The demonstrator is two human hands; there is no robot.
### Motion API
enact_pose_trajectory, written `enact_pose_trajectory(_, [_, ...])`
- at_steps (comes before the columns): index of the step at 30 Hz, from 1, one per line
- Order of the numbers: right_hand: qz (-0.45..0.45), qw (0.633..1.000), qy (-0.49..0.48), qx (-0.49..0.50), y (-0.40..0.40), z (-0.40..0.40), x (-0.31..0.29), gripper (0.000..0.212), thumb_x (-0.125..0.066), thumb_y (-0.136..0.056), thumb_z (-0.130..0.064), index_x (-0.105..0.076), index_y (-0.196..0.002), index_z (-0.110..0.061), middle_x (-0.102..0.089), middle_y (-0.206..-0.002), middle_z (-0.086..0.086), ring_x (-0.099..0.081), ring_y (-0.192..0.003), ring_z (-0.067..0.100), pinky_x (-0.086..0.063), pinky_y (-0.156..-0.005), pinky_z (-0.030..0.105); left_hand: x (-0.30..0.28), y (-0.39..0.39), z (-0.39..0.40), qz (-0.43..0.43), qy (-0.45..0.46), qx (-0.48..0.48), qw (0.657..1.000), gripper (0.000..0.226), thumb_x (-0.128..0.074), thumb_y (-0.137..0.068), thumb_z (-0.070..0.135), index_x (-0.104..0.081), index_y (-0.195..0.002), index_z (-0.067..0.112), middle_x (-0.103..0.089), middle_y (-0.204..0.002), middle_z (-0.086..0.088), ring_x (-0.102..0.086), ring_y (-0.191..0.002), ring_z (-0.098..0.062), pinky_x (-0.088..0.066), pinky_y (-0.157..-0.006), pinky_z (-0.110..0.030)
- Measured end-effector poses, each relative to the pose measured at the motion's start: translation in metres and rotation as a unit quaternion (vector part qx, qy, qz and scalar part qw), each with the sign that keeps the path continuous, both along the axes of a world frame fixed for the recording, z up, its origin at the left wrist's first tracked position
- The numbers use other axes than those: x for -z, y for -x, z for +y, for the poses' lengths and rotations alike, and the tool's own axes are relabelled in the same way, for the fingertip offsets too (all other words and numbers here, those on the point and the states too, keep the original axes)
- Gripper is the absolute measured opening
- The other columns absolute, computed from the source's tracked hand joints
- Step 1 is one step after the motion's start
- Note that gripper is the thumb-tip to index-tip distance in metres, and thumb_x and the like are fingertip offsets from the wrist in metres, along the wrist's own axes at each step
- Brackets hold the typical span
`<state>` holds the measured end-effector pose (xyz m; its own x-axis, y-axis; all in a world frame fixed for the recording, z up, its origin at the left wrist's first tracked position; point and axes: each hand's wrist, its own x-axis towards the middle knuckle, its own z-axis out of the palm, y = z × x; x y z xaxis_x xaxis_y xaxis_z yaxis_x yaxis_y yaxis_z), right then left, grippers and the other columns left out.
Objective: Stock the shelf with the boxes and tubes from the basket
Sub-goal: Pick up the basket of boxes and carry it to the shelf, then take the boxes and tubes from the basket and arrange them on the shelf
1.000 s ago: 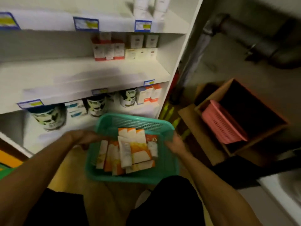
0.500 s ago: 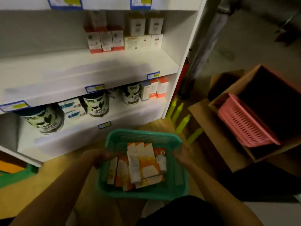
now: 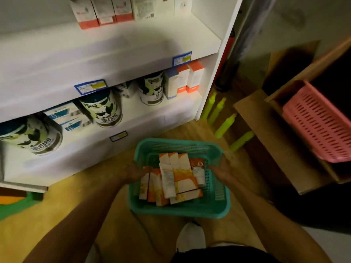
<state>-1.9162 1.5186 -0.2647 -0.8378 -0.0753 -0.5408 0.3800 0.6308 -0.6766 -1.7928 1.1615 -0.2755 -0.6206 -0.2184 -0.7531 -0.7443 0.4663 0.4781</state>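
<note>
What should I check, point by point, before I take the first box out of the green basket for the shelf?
1. Green basket low on the floor in front of the shelf: ok; full contact with the floor: cannot tell.
2. Left hand and right hand at the basket's two sides, no box in either yet: ok.
3. Orange-and-white boxes lie uncovered on top, easy to pick: ok.
4. White tube rests across the boxes and may slide when one is lifted: not ok.
5. Free space on the middle shelf board: ok.
6. Which price label matches these boxes: cannot tell.
</note>
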Motion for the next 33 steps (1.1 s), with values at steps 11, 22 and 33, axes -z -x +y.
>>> enact_pose_trajectory(11, [0.082,0.930,-0.230,-0.275,-0.049,-0.068,-0.012,0.092,-0.057,-0.090,-0.049,-0.003,-0.156,-0.014,-0.007,-0.163,0.012,-0.015,-0.149,0.033,-0.023,-0.118,0.051,-0.037,0.018,0.052,0.088,0.194,0.182,0.960,0.095,-0.048,-0.089,0.068,-0.006,-0.159,0.019,-0.006,-0.166,-0.013,-0.008,-0.152,-0.036,-0.016,-0.122,-0.054])
enact_pose_trajectory(22, [-0.034,0.994,-0.069,-0.077,-0.041,-0.053,0.029,0.006,-0.068,-0.086,-0.039,-0.069,-0.087,-0.033,-0.069,-0.095,-0.014,-0.067,-0.088,0.011,-0.057,-0.084,0.035,-0.001,0.031,0.091,0.060,0.204,0.233,0.949,0.076,-0.045,-0.094,0.062,-0.026,-0.152,0.015,-0.056,-0.138,-0.011,-0.057,-0.122,-0.029,-0.047,-0.101,-0.044])
enact_pose_trajectory(33, [-0.083,0.988,-0.131,0.005,-0.034,-0.045,0.043,0.039,-0.072,-0.080,-0.033,-0.065,-0.111,-0.009,-0.067,-0.110,0.015,-0.064,-0.099,0.032,-0.056,-0.086,0.045,-0.009,0.036,0.106,0.161,0.128,0.072,0.976,0.025,-0.072,-0.087,0.020,-0.062,-0.110,0.021,-0.068,-0.107,0.003,-0.065,-0.101,-0.017,-0.050,-0.078,-0.027])
